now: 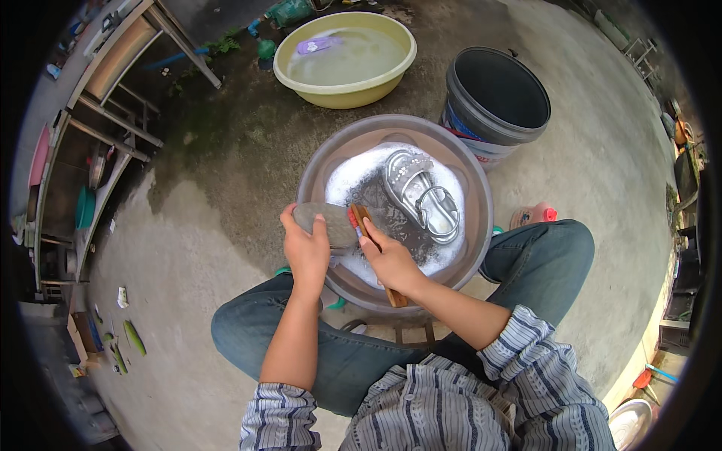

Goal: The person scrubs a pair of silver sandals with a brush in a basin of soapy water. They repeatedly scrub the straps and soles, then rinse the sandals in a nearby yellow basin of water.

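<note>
My left hand [306, 248] grips a grey shoe sole [327, 222], probably of a sandal, held over the left side of a grey-brown plastic basin [478, 248]. My right hand [390, 256] is closed around a wooden-handled scrubbing brush [396, 297], its red and whitish bristles against or close to the right end of the sole; contact is not certain. White suds and dark water lie in the basin. A silver-grey sandal [407, 183] with a round strap rests in them, right of the brush. The shoe's upper is hidden beneath its sole.
Beyond the basin stand a yellow-green tub [350, 98] of cloudy water with a purple item [319, 45] in it, and a dark bucket [496, 124]. A bottle with a pink cap [550, 214] is by my right knee. A metal-framed rack [118, 124] stands far left.
</note>
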Available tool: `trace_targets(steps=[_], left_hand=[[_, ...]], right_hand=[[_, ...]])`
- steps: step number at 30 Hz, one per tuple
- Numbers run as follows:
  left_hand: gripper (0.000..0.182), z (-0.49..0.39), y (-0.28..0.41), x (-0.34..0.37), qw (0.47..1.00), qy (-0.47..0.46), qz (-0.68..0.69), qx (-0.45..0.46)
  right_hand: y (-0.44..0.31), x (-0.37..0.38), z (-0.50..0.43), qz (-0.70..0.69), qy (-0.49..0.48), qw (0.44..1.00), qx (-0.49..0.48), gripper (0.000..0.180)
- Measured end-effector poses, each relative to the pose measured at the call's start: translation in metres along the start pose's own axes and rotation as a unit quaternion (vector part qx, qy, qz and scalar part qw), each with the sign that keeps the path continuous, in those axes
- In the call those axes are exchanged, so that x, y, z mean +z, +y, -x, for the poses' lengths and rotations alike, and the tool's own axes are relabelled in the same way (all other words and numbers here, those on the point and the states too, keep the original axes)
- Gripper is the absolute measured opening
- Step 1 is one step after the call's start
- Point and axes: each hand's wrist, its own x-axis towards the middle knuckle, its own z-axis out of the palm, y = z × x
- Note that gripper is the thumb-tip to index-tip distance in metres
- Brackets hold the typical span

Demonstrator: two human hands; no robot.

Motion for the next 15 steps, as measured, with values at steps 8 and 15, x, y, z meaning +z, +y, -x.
trace_targets(steps=[8,15], left_hand=[[0.043,0.003,0.002,0.001,0.999,0.007,-0.046,0.017],[0.040,0.004,0.000,0.001,0.998,0.016,-0.049,0.020]], right_hand=[[0.000,0.015,-0.001,0.142,0.178,0.960,-0.163,0.054],[-0.028,0.016,0.010,0.115,0.125,0.984,-0.050,0.055]])
